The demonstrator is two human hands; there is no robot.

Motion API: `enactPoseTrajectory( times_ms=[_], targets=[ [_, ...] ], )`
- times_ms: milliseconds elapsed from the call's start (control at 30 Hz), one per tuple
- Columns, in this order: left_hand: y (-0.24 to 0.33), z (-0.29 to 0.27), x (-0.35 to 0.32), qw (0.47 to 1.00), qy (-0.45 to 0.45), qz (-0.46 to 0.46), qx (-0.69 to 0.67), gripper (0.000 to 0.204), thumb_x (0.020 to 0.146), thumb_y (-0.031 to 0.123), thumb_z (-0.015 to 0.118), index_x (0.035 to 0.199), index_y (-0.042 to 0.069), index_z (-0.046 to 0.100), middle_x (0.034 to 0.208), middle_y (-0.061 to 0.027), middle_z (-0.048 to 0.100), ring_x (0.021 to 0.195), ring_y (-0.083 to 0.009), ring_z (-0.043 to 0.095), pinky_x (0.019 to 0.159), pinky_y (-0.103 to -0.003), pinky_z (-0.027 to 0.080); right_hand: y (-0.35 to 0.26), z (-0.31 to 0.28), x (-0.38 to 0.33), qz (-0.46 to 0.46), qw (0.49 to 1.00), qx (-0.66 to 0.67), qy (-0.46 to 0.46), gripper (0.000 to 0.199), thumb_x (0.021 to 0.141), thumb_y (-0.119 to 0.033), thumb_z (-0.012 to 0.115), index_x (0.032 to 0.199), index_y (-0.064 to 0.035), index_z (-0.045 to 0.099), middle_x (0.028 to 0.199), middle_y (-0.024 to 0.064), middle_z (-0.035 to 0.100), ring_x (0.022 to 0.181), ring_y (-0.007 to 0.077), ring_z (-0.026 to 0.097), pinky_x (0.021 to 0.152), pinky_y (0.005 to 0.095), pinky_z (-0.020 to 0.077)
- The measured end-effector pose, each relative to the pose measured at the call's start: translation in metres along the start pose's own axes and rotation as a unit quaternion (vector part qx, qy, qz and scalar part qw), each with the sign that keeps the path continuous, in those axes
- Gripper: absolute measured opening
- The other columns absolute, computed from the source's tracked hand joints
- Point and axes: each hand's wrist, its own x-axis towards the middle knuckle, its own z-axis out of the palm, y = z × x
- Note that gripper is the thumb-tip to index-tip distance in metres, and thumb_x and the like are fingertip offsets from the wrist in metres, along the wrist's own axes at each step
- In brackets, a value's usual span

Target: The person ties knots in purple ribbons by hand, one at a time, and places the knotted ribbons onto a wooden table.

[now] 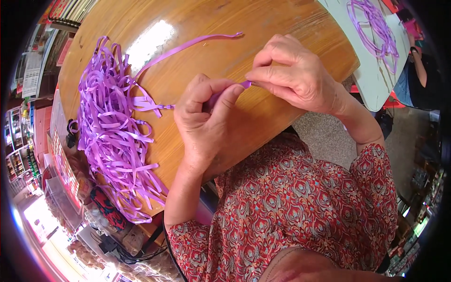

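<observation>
Both hands are raised over the near part of a wooden table, close together. My left hand (202, 113) is closed, with thumb and index finger pinching a purple ribbon (246, 84). A short piece of it sticks out past the thumb tip; the rest inside the palm is mostly hidden. My right hand (296, 75) meets it from the right, thumb and fingertips pinched at the ribbon's end. To the left of my left hand lies a large tangled heap of purple ribbons (108, 108). One loose ribbon strand (188, 45) curves from the heap across the table.
The glossy wooden table (211, 19) has a curved right edge. Beyond it stands a white table (340, 28) with more purple ribbons (376, 28). Another person's arm (418, 66) shows beside that. Black cables (122, 251) and plastic bags crowd the lower left.
</observation>
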Motion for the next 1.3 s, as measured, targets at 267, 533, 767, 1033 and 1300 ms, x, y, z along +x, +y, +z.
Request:
enactPoseTrajectory(
  times_ms=[267,533,767,1033,1300],
  targets=[
    [-0.003,-0.001,0.005,0.996,-0.011,0.075,0.043,0.008,0.074,0.001,0.073,0.08,0.001,0.067,0.061,0.0001,0.042,0.055,-0.0087,0.037,0.048,-0.024,0.028,0.002,0.0,-0.003,0.058,0.995,0.078,0.005,0.022,0.072,0.003,0.069,0.093,-0.0033,0.068,0.076,0.0058,0.056,0.07,0.0211,0.055,0.06,0.0297,0.0439],
    [0.005,-0.007,0.012,0.984,-0.043,0.119,0.124,0.011,0.074,-0.001,0.071,0.083,0.002,0.066,0.065,-0.0035,0.049,0.057,-0.0104,0.048,0.051,-0.022,0.039,0.006,0.001,-0.001,0.041,0.999,-0.001,0.007,0.02,0.074,0.002,0.068,0.093,-0.003,0.067,0.075,0.0057,0.056,0.068,0.0206,0.055,0.061,0.0293,0.0439],
    [-0.005,-0.012,0.015,0.987,-0.033,0.12,0.099,0.012,0.076,-0.004,0.069,0.085,0.003,0.066,0.07,-0.0005,0.053,0.064,-0.0074,0.05,0.055,-0.021,0.04,0.001,-0.003,0.004,0.175,0.91,0.359,-0.108,0.012,0.077,0.0,0.066,0.089,-0.0016,0.067,0.08,0.0062,0.058,0.074,0.0163,0.055,0.064,0.0275,0.042],
    [-0.005,0.005,0.004,0.964,0.021,-0.054,-0.26,0.012,0.083,-0.004,0.063,0.094,0.001,0.062,0.087,0.0017,0.058,0.079,-0.0059,0.053,0.072,-0.018,0.043,-0.004,0.026,0.002,0.293,0.752,0.59,0.038,0.018,0.081,0.005,0.06,0.097,-0.0003,0.067,0.09,0.0069,0.06,0.084,0.0132,0.054,0.076,0.0225,0.0425],
    [-0.004,0.014,-0.005,0.961,0.068,-0.095,-0.251,0.014,0.084,-0.004,0.062,0.097,0.0,0.063,0.094,-0.001,0.057,0.086,-0.0071,0.053,0.077,-0.02,0.043,-0.007,0.034,0.01,0.077,0.975,0.184,0.098,0.022,0.076,0.007,0.064,0.098,0.0002,0.067,0.085,0.0072,0.062,0.077,0.0176,0.059,0.067,0.0258,0.0476]
  ],
)
